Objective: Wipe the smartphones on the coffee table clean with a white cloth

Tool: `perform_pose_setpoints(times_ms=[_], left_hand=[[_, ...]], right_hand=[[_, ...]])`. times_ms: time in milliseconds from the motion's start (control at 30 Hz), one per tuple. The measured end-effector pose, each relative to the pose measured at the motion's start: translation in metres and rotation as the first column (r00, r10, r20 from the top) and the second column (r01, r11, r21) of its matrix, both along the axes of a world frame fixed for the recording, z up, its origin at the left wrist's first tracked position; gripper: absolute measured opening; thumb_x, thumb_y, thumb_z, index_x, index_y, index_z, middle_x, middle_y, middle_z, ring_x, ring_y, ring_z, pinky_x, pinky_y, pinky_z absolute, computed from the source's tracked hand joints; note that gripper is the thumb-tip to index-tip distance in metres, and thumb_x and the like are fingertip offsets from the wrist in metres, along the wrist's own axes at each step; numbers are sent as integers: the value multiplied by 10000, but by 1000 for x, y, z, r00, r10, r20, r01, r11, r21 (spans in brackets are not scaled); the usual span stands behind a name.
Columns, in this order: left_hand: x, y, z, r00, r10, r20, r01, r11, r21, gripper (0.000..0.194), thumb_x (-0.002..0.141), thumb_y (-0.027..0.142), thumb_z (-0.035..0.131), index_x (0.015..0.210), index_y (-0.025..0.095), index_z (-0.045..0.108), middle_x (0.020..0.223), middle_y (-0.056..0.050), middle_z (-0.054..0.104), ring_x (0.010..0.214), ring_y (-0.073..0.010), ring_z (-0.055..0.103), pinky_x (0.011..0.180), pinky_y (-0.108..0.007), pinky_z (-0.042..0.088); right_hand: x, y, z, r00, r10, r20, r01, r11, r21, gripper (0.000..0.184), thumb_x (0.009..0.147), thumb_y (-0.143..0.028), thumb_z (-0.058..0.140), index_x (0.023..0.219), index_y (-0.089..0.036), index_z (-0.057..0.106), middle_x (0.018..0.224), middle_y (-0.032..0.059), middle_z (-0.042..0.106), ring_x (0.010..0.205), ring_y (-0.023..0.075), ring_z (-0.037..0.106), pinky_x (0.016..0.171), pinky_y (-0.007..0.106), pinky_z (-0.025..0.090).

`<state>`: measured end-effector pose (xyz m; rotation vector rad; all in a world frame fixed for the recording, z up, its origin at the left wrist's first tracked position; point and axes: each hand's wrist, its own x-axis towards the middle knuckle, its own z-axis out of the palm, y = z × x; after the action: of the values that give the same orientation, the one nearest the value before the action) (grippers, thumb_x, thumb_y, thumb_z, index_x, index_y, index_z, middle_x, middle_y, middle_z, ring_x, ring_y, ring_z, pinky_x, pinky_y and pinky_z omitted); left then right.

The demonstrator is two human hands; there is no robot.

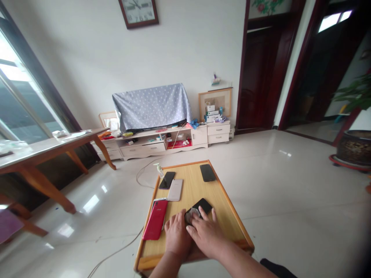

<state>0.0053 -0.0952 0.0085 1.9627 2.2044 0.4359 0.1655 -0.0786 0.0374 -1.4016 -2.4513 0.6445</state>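
Left hand (177,233): fingers bent beside the black phone (205,204); grip cannot be told.
Right hand (205,230): fingers spread, pressing a pale wipe (191,214).
Red phone (156,221): tabletop's (228,224) left edge.
Black phone: tabletop's nearer half, under the wipe.
Dark phone (208,173): far-right corner.

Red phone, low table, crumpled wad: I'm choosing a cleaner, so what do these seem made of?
Red phone: smooth plastic or coated glass; the even, lightly shining back leaves both open.
Low table: satin wood or wood-look laminate, by its faint grain and orange-brown edge.
Crumpled wad: soft, thin cloth or tissue, by its greyish folds under the right hand; too small to tell which.
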Motion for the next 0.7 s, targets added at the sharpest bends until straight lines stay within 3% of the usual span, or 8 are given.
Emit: perform_pose_setpoints(times_ms=[100,200,433,633,700], left_hand=[[1,0,0,1000,9,2,-9,999,32,569,854,465,539,1390,283,481,1391,-66,593,1314,-263,456,1093,-396,270],[2,0,0,999,19,-31,-18,1000,21,617,816,483,579,1395,292,487,1409,-59,584,1325,-267,453,1105,-403,272],[-1,4,-4,997,4,-74,-9,998,-67,549,881,317,456,1430,321,464,1471,-22,541,1364,-222,429,1094,-364,302],[5,-2,1,996,11,-84,-11,1000,-2,639,869,498,498,1464,274,433,1408,-72,589,1326,-269,449,1089,-417,298],[7,-3,3,996,9,-92,-10,1000,-11,642,871,495,494,1468,269,429,1416,-73,583,1331,-269,445,1090,-419,298]], right_hand=[[9,13,3,993,-116,8,116,993,8,620,1022,-585,114,1456,-361,496,1532,3,465,1515,344,157,1154,687,-60],[16,22,2,977,-214,19,214,976,31,610,1022,-569,150,1441,-332,526,1533,24,462,1515,365,139,1150,698,-59],[-1,-4,-8,994,38,-100,-30,996,81,537,1028,-559,210,1494,-403,425,1517,11,484,1499,338,223,1149,698,-75],[24,26,10,971,-236,26,236,972,11,572,1026,-532,162,1439,-359,518,1547,6,442,1510,355,169,1142,715,-11],[27,29,12,964,-263,48,263,965,6,579,1022,-535,169,1448,-343,511,1561,18,421,1514,350,154,1146,707,-20]])
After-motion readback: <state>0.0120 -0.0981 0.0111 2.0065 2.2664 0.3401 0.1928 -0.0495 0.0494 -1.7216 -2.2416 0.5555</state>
